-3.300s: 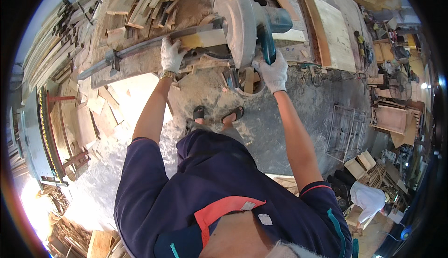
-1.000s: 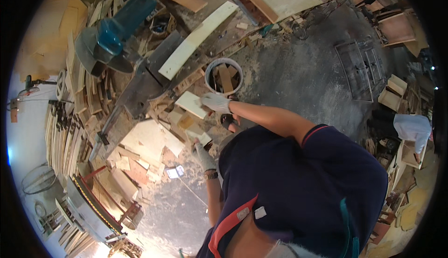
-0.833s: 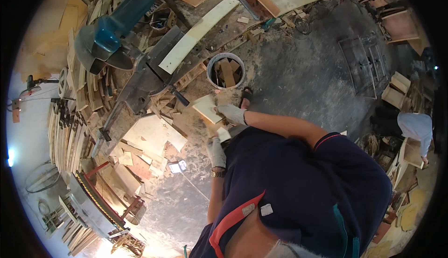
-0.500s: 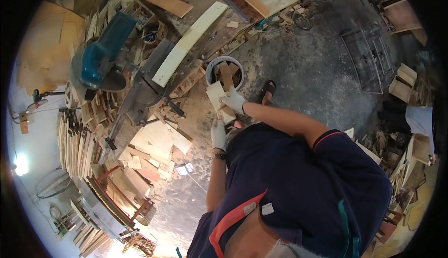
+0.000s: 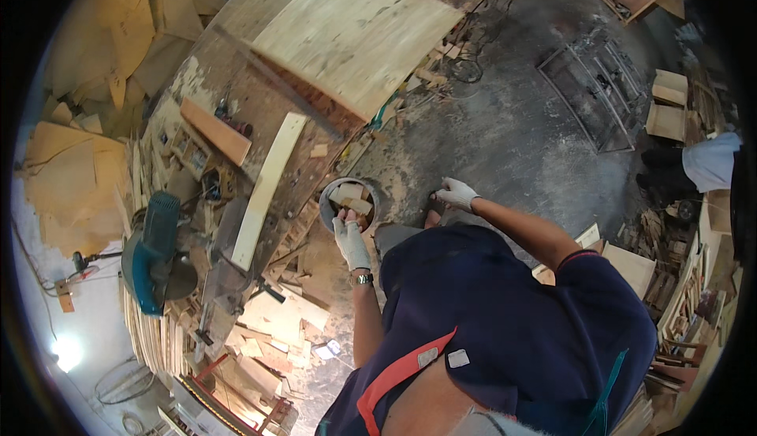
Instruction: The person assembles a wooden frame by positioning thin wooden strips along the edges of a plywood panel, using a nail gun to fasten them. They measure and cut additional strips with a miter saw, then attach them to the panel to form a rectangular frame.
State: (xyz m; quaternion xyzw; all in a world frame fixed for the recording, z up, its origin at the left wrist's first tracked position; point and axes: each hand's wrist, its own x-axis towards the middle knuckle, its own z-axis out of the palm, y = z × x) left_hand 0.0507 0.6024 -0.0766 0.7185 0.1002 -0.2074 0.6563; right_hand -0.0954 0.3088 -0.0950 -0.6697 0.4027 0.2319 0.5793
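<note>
Daylight fills my view evenly, bright enough to read wood grain and grit. The strongest glare burns at the lower left, where a lamp [image 5: 67, 351] bleaches the wall white. The plywood sheet [image 5: 355, 30] above is smeared by motion blur. Shadows stay soft and short on the concrete floor [image 5: 512, 136]. The fisheye bends every straight edge near the rim, and black corners frame the circle.

Left hand [image 5: 350, 240]: your gloved fingers point down and forward, arm stretched out (watch on wrist).
Right hand [image 5: 455, 194]: gloved, fingers spread, elbow bent.
</note>
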